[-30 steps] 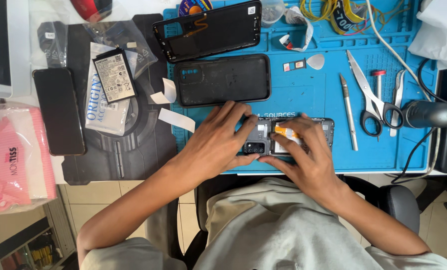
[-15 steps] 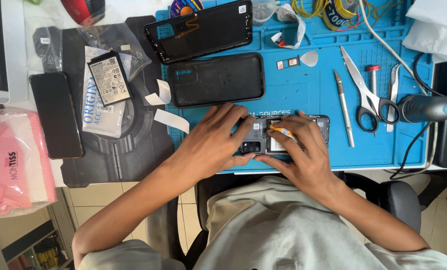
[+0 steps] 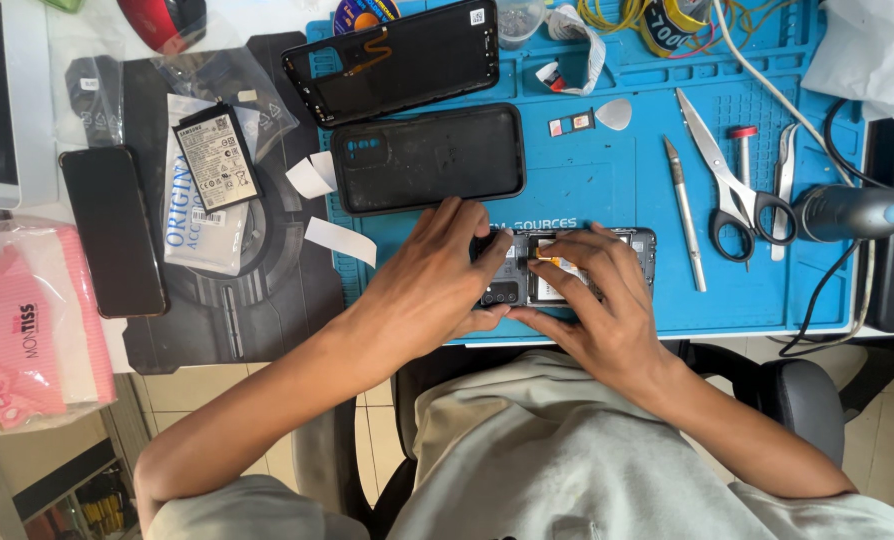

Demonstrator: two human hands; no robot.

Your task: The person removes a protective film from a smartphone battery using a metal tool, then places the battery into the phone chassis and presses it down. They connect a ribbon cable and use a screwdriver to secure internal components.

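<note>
Resting on the blue work mat [image 3: 607, 170], near its front edge, the opened phone [image 3: 567, 265] stays put. Left hand [image 3: 437, 280] keeps it clamped at the camera end; right hand [image 3: 592, 300] has shifted slightly, fingertips now pinching a small part inside.

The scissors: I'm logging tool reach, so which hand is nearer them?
Right. The right hand rests on the opened phone, just left of the scissors; the left hand lies farther left.
</note>
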